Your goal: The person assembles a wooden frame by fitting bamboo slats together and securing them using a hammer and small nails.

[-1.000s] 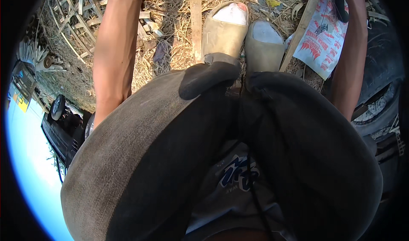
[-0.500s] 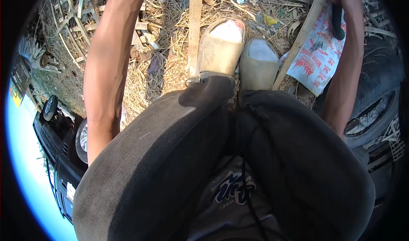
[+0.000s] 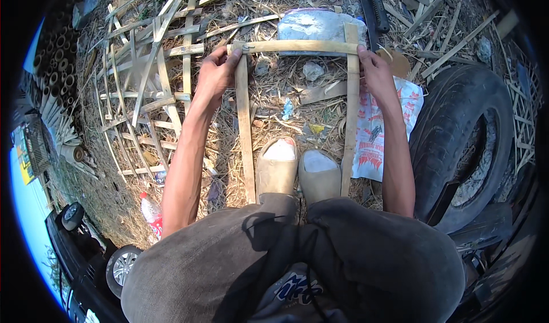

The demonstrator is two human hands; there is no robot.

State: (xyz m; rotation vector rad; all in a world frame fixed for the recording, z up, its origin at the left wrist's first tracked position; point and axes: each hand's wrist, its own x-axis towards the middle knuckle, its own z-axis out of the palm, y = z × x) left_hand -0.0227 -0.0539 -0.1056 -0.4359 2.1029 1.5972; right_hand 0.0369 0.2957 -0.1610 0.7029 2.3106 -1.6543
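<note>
A pale bamboo strip (image 3: 303, 46) lies crosswise over the far ends of two long strips, the left strip (image 3: 245, 128) and the right strip (image 3: 349, 128), which run back toward my feet. My left hand (image 3: 217, 74) is closed on the crosspiece's left end, thumb on top, at the corner over the left strip. With thumb and fingers, my right hand (image 3: 374, 71) pinches its right end beside the other strip. Beneath the far ends sits a flat grey stone block (image 3: 320, 26). Long dark tools (image 3: 374, 8), seemingly bladed, lie just beyond my right hand.
A bamboo lattice (image 3: 151, 88) spreads at the left, with a plastic bottle (image 3: 150, 211) nearer me. At the right are a red-printed white sheet (image 3: 369, 146) and a large tyre (image 3: 463, 146). My sandals (image 3: 277, 171) stand between the long strips. Straw and offcuts litter the ground.
The view has shifted to show more ground ahead. My hands have come to the two ends of the crosspiece. The dark tool beside my right hand no longer shows over the printed sheet.
</note>
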